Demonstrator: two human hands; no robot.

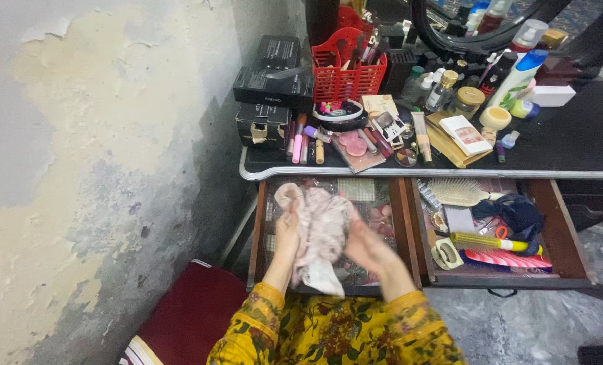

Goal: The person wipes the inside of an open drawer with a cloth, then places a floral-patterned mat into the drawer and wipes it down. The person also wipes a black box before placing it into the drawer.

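Where the view begins, at the bottom edge, two forearms in yellow floral sleeves [328, 331] reach forward over a red cushion [190, 314] lying beside a peeling wall [78, 169]. Between the hands hangs a pale pink patterned cloth [322, 236], bunched and drooping. The left hand [288, 233] presses against the cloth's left side, fingers together and curled into the folds; the right hand [369, 250] cups it from the right, fingers closed on the fabric, so the soft bundle is squeezed between both palms and cannot spill. It is held just above the open left drawer [261, 230], whose contents are mostly hidden behind it. Beside that, the open right drawer [565, 236] holds a cream hairbrush [458, 192], a yellow comb [494, 241], a dark blue cloth [518, 213] and a pink-striped item. Beyond, on the dark dresser top [572, 145], crowded cosmetics lie flat near the front edge, while bottles, jars, black boxes [271, 88] and a red basket [349, 71] of brushes stand upright at the back, below a mirror [477, 20]
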